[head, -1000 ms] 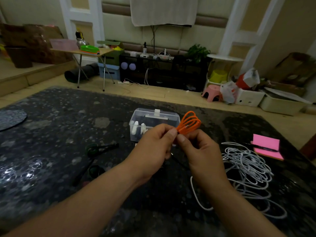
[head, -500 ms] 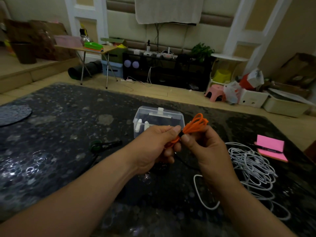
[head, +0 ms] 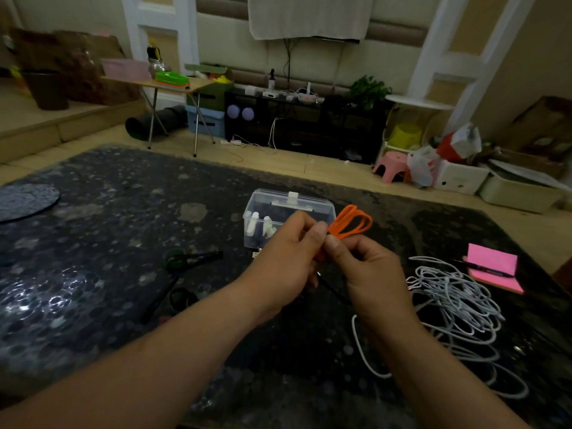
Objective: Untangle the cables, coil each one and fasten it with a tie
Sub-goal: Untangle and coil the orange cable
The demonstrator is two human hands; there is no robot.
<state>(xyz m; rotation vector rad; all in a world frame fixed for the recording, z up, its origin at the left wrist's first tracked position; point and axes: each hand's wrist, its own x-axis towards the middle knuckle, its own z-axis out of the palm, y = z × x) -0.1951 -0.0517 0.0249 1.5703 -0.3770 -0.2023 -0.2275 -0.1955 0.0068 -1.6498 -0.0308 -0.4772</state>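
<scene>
The left hand (head: 284,267) and right hand (head: 368,274) pinch the coiled orange cable (head: 351,224) above the counter (head: 123,212), its lower end hidden behind their curled fingers (head: 315,231), and the clear box (head: 288,203) beyond holds small white pieces (head: 254,222) I cannot identify.

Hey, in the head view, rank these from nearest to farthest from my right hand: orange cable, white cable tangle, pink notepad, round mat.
1. orange cable: pinched in the right hand.
2. white cable tangle: on the table just to its right.
3. pink notepad: beyond the tangle, far right.
4. round mat: far left edge.
</scene>
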